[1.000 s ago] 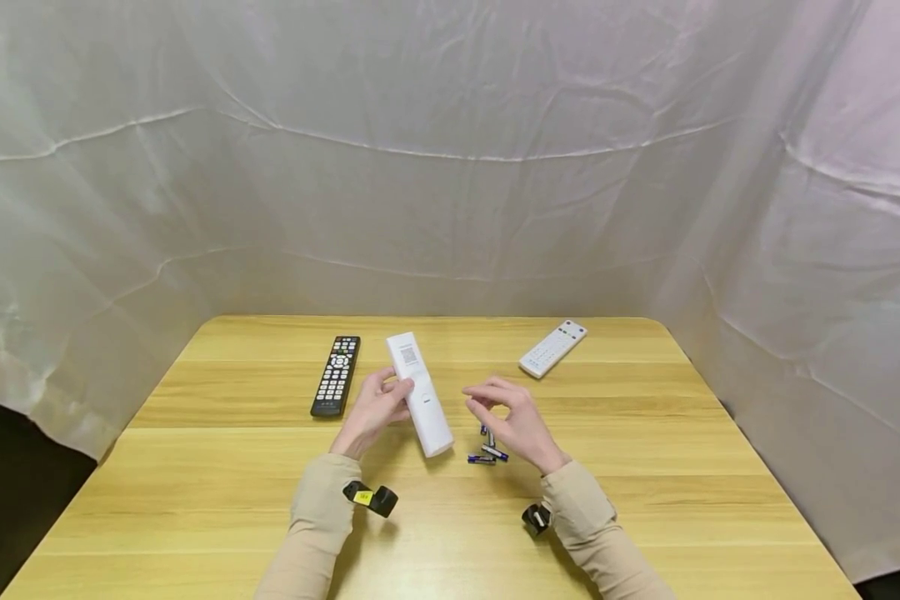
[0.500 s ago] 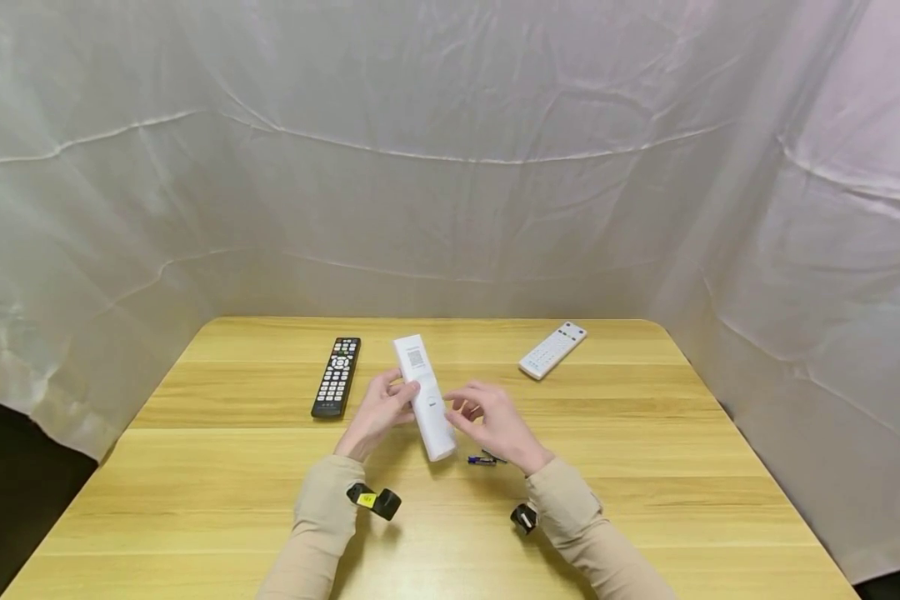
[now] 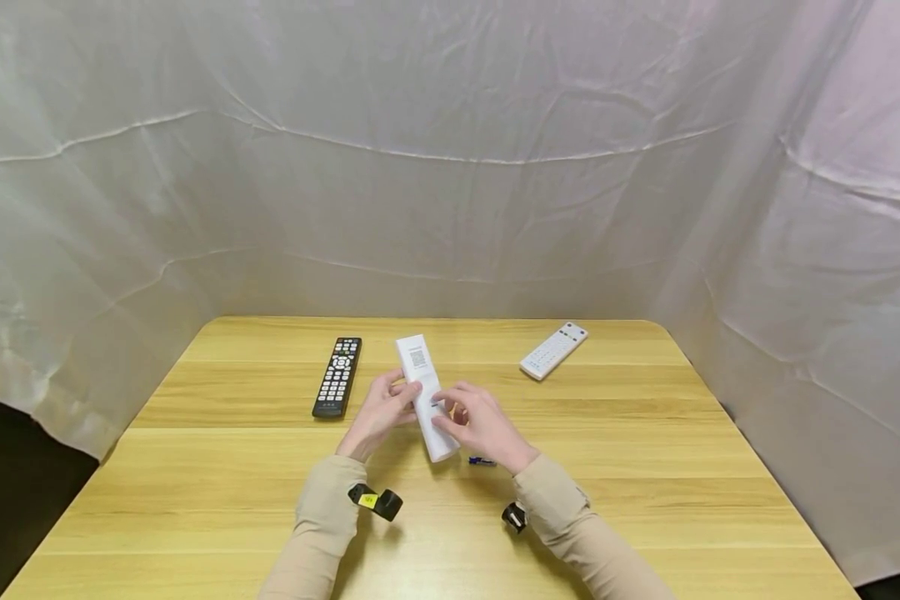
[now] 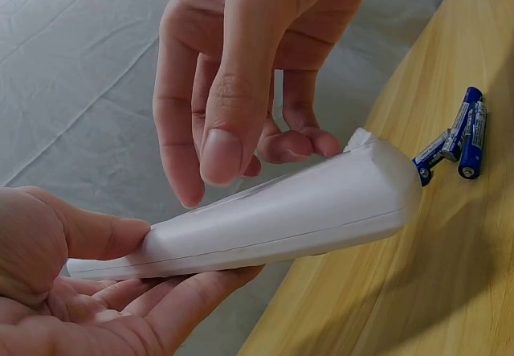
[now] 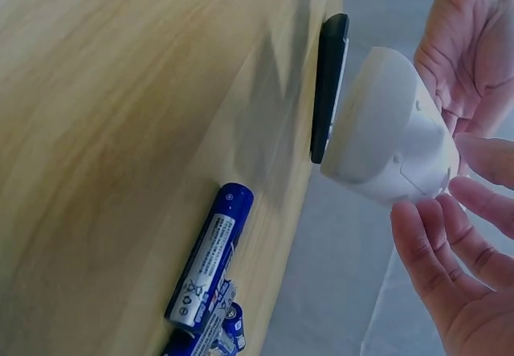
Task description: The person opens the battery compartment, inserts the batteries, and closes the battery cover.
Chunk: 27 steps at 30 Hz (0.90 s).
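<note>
A white remote control point(image 3: 437, 437) is held back side up over the table, tilted, a printed label near its far end. My left hand point(image 3: 381, 414) grips its left side, thumb on top and fingers beneath, as the left wrist view also shows. My right hand point(image 3: 487, 427) is over the near half of the remote, at the small dark mark on its back. In the left wrist view, the thumb and a finger of the right hand point(image 4: 257, 51) reach down close over the back, with other fingers at the far edge. Several blue batteries point(image 4: 462, 135) lie on the table, mostly hidden by the right hand in the head view.
To the left, a black remote control point(image 3: 337, 379) lies buttons up on the wooden table point(image 3: 232, 492). Another white remote control point(image 3: 553, 350) rests at the back right. Grey cloth point(image 3: 450, 208) hangs behind and at the sides. Each wrist wears a small black camera.
My right hand has moved left from above the batteries onto the back of the white remote control. My left hand has shifted the remote slightly right, keeping its grip.
</note>
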{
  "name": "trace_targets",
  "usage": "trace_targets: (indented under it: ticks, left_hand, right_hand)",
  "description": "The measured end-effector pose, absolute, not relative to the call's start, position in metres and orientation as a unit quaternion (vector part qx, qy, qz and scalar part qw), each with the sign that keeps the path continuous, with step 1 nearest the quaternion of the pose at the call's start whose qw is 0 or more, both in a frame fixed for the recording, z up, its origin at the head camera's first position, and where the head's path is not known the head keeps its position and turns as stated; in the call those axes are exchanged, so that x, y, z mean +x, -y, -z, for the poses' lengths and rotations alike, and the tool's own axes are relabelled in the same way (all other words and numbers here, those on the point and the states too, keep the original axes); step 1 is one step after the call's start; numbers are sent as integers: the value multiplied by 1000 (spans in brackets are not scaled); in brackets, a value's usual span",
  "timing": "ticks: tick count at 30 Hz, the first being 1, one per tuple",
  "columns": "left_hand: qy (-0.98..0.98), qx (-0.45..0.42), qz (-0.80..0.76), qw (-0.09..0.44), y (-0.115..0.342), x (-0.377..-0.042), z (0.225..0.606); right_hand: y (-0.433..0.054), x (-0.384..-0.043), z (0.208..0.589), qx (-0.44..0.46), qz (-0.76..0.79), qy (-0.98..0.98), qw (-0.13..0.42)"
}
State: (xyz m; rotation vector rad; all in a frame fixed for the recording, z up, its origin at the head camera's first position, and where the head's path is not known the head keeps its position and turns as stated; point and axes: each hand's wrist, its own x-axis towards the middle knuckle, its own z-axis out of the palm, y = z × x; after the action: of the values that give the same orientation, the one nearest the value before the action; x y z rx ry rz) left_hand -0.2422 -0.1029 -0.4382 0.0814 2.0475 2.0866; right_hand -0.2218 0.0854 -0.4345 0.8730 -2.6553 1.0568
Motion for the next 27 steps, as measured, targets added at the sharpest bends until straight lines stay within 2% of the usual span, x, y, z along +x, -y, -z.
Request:
trace_targets:
  ticks: [27]
  left_hand:
    - [-697, 40, -708, 107, 104, -242, 440]
  right_hand:
    - [-79, -226, 438, 286, -341, 892, 77]
